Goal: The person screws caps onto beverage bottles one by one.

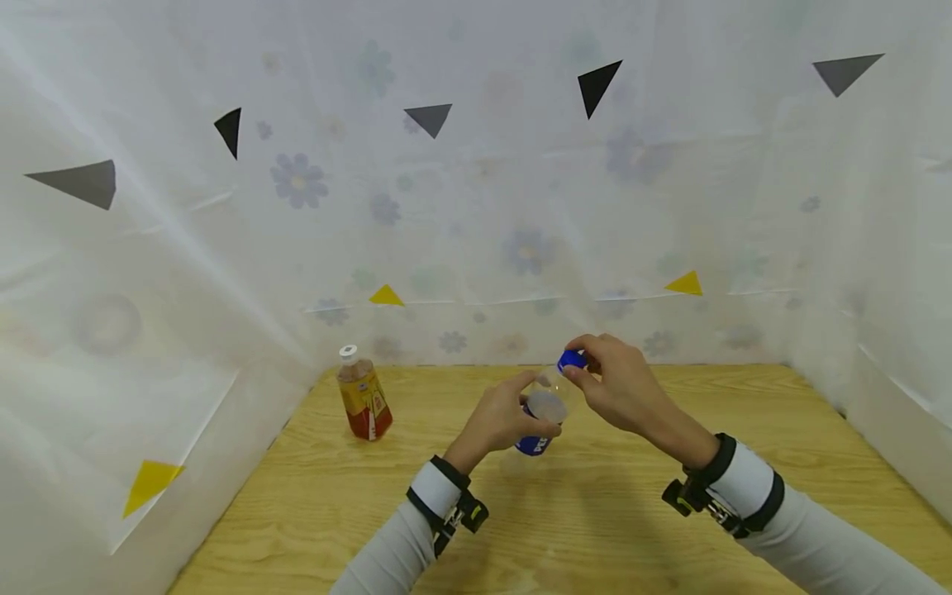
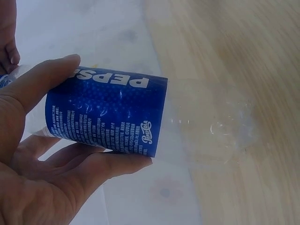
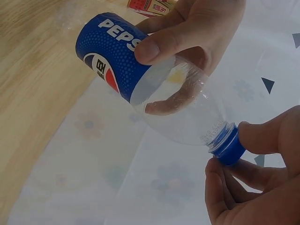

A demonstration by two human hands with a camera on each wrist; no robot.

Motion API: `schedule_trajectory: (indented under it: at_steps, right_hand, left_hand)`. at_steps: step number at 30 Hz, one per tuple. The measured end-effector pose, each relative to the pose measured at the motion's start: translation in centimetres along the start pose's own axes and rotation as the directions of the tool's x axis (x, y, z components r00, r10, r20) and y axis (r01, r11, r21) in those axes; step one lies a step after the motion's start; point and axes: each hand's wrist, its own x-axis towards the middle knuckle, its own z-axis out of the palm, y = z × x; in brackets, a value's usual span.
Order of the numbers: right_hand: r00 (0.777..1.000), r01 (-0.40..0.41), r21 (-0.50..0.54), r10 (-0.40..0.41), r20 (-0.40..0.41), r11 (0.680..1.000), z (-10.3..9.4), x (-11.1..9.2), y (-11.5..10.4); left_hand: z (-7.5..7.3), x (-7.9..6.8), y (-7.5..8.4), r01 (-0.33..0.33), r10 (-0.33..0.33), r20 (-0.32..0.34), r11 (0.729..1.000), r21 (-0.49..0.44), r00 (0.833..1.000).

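Observation:
A clear plastic Pepsi bottle [image 3: 112,51] with a blue label leans to the right above the table. My left hand [image 1: 503,420] grips it round the body, thumb and fingers lying against the label [image 2: 108,112]. At its neck sits a blue cap [image 3: 228,148], pinched between the thumb and fingers of my right hand [image 1: 617,382]. The bottle looks empty, its clear base [image 2: 220,126] showing the wood behind it.
A drink bottle [image 1: 364,397] with a white cap, yellow label and reddish-brown contents stands at the left of the wooden table [image 1: 580,529]. Behind and beside the table hang pale floral sheets [image 1: 476,215] with black, grey and yellow triangles.

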Motion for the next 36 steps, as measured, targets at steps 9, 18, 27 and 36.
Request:
schedule_trajectory:
  at_steps: [9,18,27,36]
  right_hand:
    - [0.999,-0.052,0.018,0.052,0.002,0.999,0.3,-0.2,0.1]
    - [0.989,-0.104,-0.017,0.106,0.1,0.994,-0.6,-0.3,-0.2]
    - [0.995,-0.005,0.008,0.005,0.096,1.0,-1.4,-0.1,-0.2]
    - [0.999,-0.002,0.069,-0.002,0.047,0.998,-0.7,-0.2,-0.4]
  left_hand:
    - [0.1,0.1,0.0,-0.005,0.005,-0.003,1.0,0.011,1.0]
    - [0.3,0.1,0.0,0.015,-0.015,0.002,1.0,0.016,1.0]
    - [0.2,0.1,0.1,0.023,-0.023,-0.005,1.0,0.011,1.0]
    - [0.2,0.0,0.0,0.035,-0.035,-0.002,0.999,0.002,0.999]
